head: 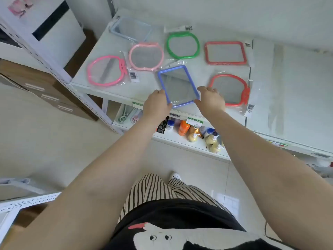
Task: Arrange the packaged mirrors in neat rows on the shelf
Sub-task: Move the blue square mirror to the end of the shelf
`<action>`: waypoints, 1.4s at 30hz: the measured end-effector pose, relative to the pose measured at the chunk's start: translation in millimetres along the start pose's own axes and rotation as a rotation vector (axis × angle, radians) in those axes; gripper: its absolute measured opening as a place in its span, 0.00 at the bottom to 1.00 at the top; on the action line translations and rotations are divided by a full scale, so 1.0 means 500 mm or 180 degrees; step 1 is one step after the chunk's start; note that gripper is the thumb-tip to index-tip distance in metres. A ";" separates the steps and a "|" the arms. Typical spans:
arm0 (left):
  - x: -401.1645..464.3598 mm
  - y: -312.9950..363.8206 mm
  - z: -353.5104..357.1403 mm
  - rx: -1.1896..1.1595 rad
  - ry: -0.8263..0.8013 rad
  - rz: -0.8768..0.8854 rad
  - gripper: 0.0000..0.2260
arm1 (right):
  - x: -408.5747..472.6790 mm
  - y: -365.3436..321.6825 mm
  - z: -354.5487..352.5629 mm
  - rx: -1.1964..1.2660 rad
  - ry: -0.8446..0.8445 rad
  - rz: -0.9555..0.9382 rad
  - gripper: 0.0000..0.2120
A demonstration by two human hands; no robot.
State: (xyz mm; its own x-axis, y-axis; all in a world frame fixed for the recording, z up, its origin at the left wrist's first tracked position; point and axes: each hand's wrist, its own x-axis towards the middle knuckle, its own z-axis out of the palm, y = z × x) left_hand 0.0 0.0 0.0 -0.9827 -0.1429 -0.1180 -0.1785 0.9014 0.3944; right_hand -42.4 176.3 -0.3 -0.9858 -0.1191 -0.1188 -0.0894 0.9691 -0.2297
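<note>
Both hands are holding the blue rectangular mirror [178,86] near the front edge of the white shelf [115,51]. The left hand [156,103] is pinching its near-left corner, and the right hand [210,100] is closing its grip on the near-right corner. The frame is sitting skewed, between the pink apple-shaped mirror [106,71] and the red apple-shaped mirror [229,90], close beside the red one. Behind it, the pale pink [146,56], green [182,45] and red rectangular mirror [225,52] are forming a loose row. Bare shelf is lying open to the right.
</note>
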 end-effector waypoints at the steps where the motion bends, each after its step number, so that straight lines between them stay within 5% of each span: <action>1: 0.006 0.003 0.006 -0.0239 -0.0091 -0.0137 0.18 | 0.005 0.001 0.002 0.0046 -0.0097 0.0069 0.19; 9: 0.050 0.020 0.046 -0.1852 -0.0293 -0.1348 0.17 | 0.047 -0.006 0.030 0.0454 -0.0332 0.0482 0.18; 13: 0.044 0.010 0.028 -0.2640 -0.0711 -0.1571 0.02 | 0.049 0.003 0.026 0.1018 -0.0545 0.0868 0.15; 19: 0.026 -0.013 -0.020 -0.4085 -0.1374 -0.1623 0.05 | 0.012 0.022 0.000 0.2350 -0.0243 0.1290 0.10; 27: -0.011 0.054 -0.081 -0.4187 -0.1377 -0.1173 0.11 | -0.092 0.031 -0.085 0.4252 0.0248 0.1884 0.13; 31: -0.062 0.094 -0.099 -0.3941 -0.1540 -0.0898 0.13 | -0.189 0.040 -0.113 0.4301 0.0654 0.2089 0.08; 42: -0.251 0.250 -0.021 -0.3318 -0.2087 -0.0486 0.12 | -0.484 0.154 -0.131 0.4434 0.1587 0.2931 0.14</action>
State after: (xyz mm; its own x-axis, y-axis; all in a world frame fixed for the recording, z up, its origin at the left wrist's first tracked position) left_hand 100.5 126.2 73.5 -0.7914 0.2839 -0.5413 -0.5383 0.0959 0.8373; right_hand 179.8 293.8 73.9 -0.6091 0.6493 -0.4553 0.3934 -0.2510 -0.8844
